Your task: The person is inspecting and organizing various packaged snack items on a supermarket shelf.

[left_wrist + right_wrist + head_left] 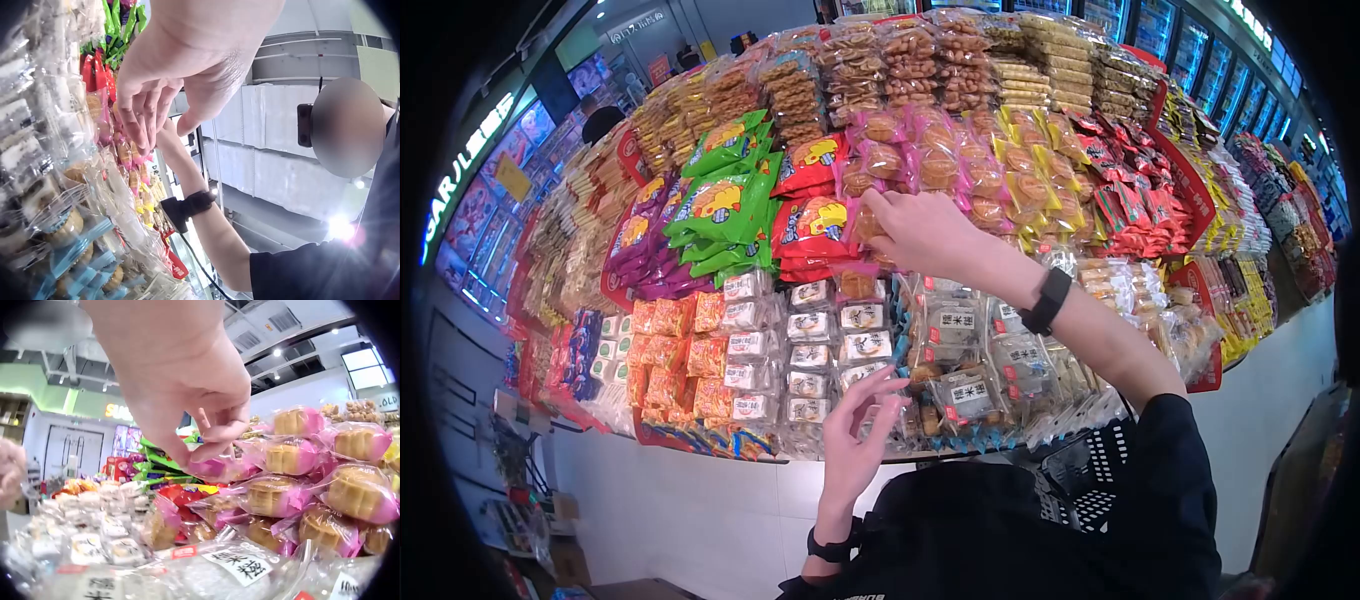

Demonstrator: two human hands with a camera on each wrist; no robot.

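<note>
My right hand (920,235) reaches into the pink-wrapped round cakes (937,168). In the right wrist view, the thumb and bent fingers of that hand (187,394) pinch a pink wrapper (222,469) at the edge of the pile. One pink-wrapped cake (857,283) lies apart, on the white-labelled packs (808,326), and shows upright in the right wrist view (161,522). My left hand (860,440) hovers over the front of the white packs, its fingers loosely bent and holding nothing; the left wrist view shows this hand (187,69) from close by.
Green bags (722,205) and red bags (812,228) lie left of the pink cakes, yellow-wrapped cakes (1032,188) to their right. Clear bags with labels (965,395) fill the front. A black basket (1090,480) stands below the display edge, by my right arm.
</note>
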